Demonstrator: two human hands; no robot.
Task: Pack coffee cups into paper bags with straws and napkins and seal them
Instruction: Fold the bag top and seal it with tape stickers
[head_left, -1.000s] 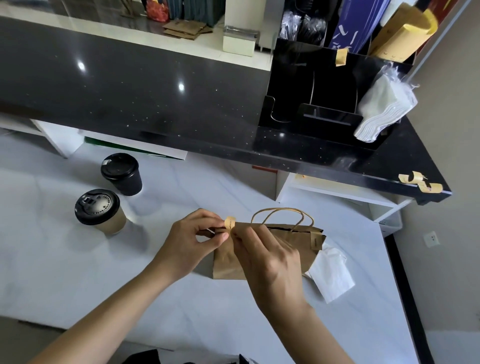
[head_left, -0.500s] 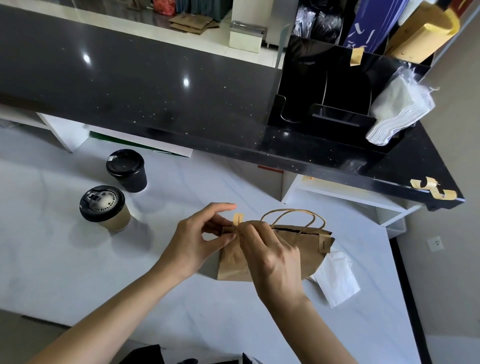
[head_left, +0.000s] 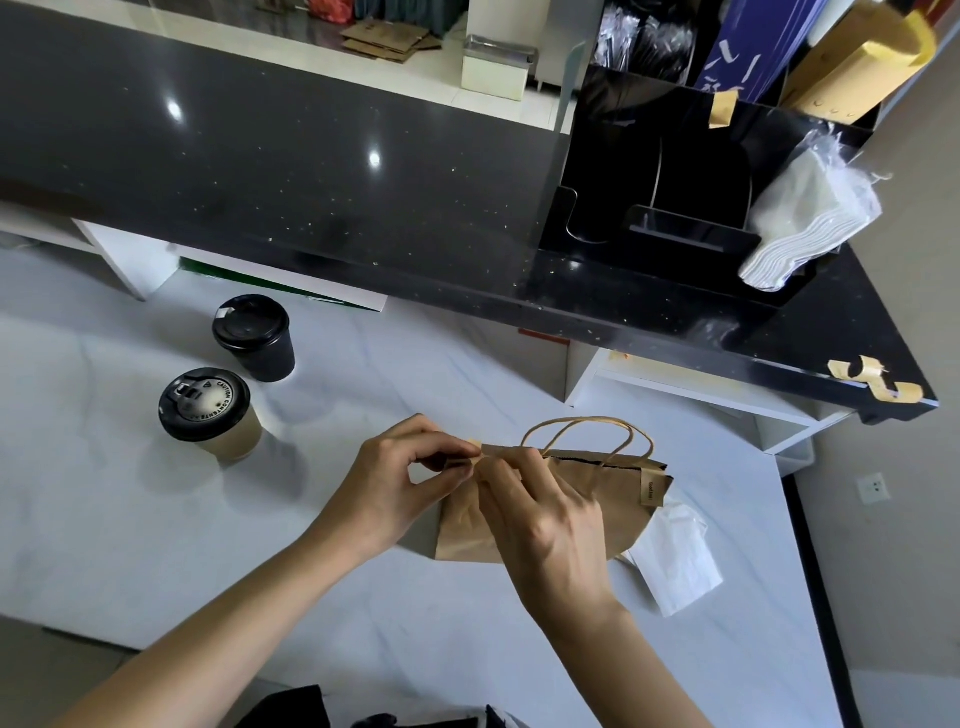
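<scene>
While the bag (head_left: 587, 499) stands on the white bench (head_left: 130, 519), both hands are up at its left top corner. The left hand (head_left: 400, 483) has its grip pinched on a small tan sticker (head_left: 474, 445) at that corner, thumb and forefinger closed on it. The right hand (head_left: 540, 525) pinches the bag's folded top edge right next to it, fingertips nearly touching the left's. Another sticker (head_left: 652, 486) already sits on the bag's right corner, handles (head_left: 587, 431) sticking up. A napkin (head_left: 675, 561) lies just right of the bag, touching it. Two lidded cups wait off to the left, well apart from the bag: a black cup (head_left: 254, 338) and a tan cup (head_left: 208, 410).
</scene>
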